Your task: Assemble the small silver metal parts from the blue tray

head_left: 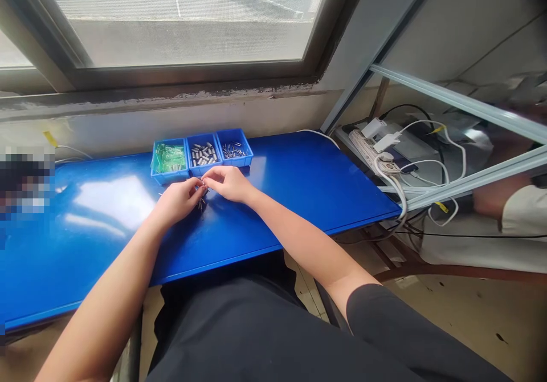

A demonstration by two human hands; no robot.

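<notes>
My left hand (179,199) and my right hand (228,182) meet over the blue table (299,188), fingertips pinched together around a small metal part (204,186). A few thin dark pins (201,206) lie on the table just under the hands. Right behind the hands stand three small blue bins side by side: the left bin (170,159) holds green parts, the middle bin (204,154) holds small silver pieces, the right bin (234,149) holds thin metal pins.
A window and its sill run along the wall behind the table. To the right, a white power strip (374,151) with chargers and cables sits on a lower shelf behind metal frame bars. Another person's arm (496,196) shows at far right.
</notes>
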